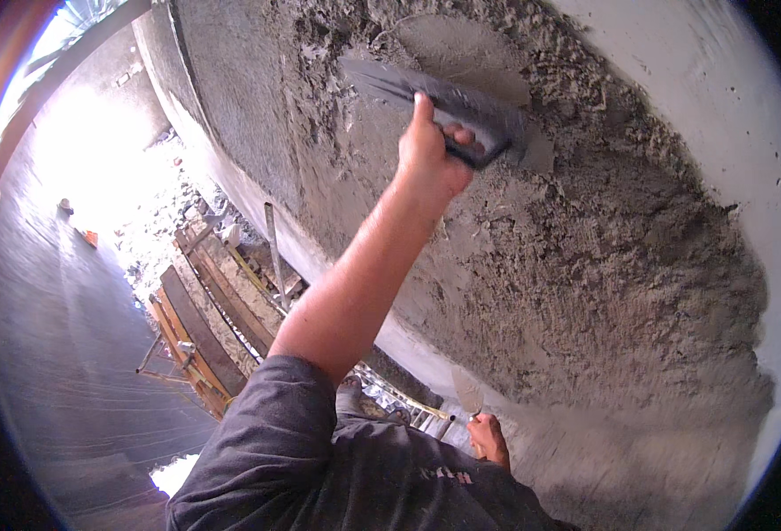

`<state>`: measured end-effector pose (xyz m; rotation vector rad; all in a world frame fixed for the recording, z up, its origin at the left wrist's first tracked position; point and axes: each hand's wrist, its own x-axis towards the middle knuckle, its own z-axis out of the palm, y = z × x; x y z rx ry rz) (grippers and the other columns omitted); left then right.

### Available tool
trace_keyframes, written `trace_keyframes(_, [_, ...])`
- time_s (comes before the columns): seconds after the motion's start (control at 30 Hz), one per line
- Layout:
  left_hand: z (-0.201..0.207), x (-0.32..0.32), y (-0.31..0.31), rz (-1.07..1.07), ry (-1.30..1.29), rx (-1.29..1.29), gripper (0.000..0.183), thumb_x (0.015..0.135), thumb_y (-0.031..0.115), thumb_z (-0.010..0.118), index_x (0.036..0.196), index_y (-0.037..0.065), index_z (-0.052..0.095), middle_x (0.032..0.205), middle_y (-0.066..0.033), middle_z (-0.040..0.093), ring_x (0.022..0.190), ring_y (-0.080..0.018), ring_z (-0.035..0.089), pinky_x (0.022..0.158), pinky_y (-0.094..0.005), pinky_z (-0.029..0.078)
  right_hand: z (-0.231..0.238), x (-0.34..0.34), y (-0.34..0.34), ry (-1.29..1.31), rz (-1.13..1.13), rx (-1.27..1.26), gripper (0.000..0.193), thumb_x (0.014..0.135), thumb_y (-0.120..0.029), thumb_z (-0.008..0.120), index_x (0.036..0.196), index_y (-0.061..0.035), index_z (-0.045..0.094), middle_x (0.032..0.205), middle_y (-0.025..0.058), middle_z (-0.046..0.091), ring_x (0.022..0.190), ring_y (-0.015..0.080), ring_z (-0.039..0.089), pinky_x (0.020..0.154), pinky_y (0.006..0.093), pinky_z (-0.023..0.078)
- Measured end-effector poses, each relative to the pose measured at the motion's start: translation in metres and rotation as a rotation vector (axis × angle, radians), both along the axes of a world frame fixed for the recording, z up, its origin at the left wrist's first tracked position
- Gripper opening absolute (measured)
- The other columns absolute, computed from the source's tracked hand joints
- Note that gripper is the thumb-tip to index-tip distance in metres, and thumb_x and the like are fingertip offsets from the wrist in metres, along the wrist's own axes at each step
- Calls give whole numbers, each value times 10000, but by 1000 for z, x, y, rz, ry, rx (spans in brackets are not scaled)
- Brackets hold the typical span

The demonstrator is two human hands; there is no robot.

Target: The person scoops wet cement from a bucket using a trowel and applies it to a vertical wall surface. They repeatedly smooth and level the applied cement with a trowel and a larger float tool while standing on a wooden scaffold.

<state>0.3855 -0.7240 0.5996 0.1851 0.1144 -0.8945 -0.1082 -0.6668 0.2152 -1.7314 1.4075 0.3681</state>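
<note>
My left hand [430, 164] is stretched up to the wall and closed round the dark handle of a plastering trowel [474, 104]. The trowel's long steel blade lies at or very near the rough wet mortar [585, 239]; exact contact is hard to tell. Just above the blade shows a smoother patch of mortar [461, 49]. Low down, close to my body, my right hand [489, 438] grips a small trowel [467, 389] with its pale blade pointing up. Most of that trowel's handle is hidden in the fingers.
Wooden scaffold planks [200, 314] lie below on the left, with an upright metal pole [275, 252] beside them. Rubble [173, 186] covers the brightly lit ground beyond. Smooth pale wall [700, 80] borders the mortar on the right. A ladder-like frame [430, 423] shows under me.
</note>
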Motion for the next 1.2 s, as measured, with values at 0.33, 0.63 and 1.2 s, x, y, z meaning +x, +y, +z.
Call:
trace_keyframes(0.33, [59,-8,3,11,-191,-147,367,1029,505,552,926,164,464,704,-9,440,606,-172,440,601,-376,423,16,0,-12,-40,-36,-8,199,845,-161,628,813,34,647,641,137,649,522,223,665,481,383,520])
trace_keyframes(0.63, [35,-11,40,-65,-270,-374,404,1010,539,510,1014,143,587,851,-45,553,758,-217,525,698,-384,454,27,2,-26,-358,-172,-82,225,957,-188,591,845,6,606,633,75,593,495,180,595,465,344,498])
trace_keyframes(1.2, [-190,-33,104,117,-198,-254,564,925,440,666,1356,97,543,1326,-114,598,1241,-332,554,1058,-510,450,229,214,-8,-838,94,-881,292,883,-106,732,1059,-27,512,854,184,595,766,390,618,697,472,491])
